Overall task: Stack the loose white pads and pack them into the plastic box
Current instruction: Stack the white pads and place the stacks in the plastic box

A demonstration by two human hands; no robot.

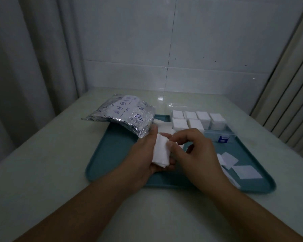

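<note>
A small stack of white pads [162, 151] sits in the middle of the frame, held above the teal tray [112, 151]; the left hand [147, 154] curls round it from below, likely to keep the edges lined up; the right hand [196, 151] pinches the stack's right edge with curled fingers, probably squaring it. More loose pads [240, 167] lie flat on the tray at the lower right, waiting to be picked up. The clear plastic box [217, 131] sits at the tray's far right, already holding several neat piles of pads [198, 120]. A shiny foil bag [128, 114] leans on the tray's upper left corner; the pale table [42, 145] holds it all.
</note>
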